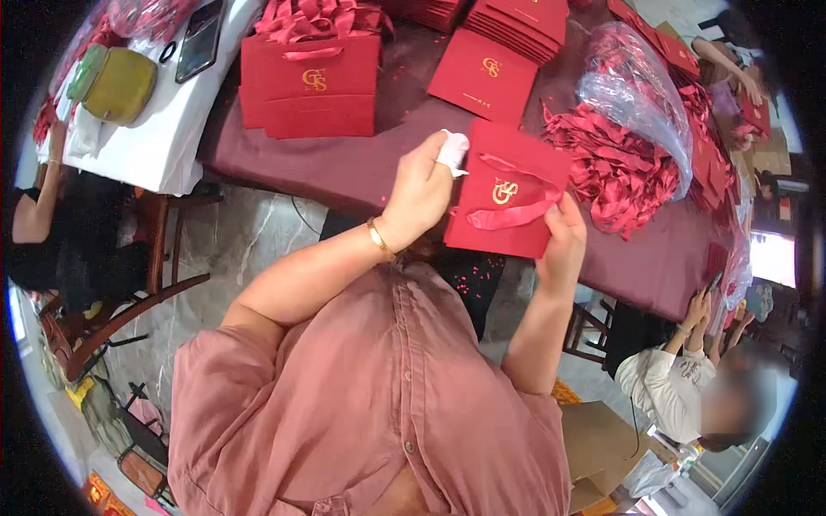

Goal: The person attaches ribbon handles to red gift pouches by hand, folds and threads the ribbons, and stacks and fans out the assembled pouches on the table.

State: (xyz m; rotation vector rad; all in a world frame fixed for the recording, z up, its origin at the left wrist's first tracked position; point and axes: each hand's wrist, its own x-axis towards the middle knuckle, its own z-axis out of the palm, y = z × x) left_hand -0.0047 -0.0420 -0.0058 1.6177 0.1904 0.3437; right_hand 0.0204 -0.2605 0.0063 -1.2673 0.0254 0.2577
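I have the small red bag (pixel 495 176) just right of the centre of the frame, in front of the table (pixel 400 159), its gold letters facing me and its body slightly tilted; whatever is inside it I can't see. Its ribbon handle (pixel 516 215) droops across the front. Near the top centre-left, more red bags (pixel 305 90) stand pressed together, with a heap of red ribbons (pixel 318 21) at their tops. At upper right, a clear plastic bag (pixel 637 82) holds more red ribbon, and a loose pile (pixel 611 172) lies by its mouth on the table. The jar (pixel 120 84) at upper left, with a green lid, contains something yellow-green. My right hand (pixel 564 232) has its grip clamped on the bag's right side, thumb at the front by the ribbon, forearm rising from the lower right. My left hand (pixel 422 185) is raised at the bag's left, its grip closed around a crumpled white cloth (pixel 453 153) close to the bag's edge; that forearm slants up from lower left, a gold bracelet (pixel 379 238) at the wrist.
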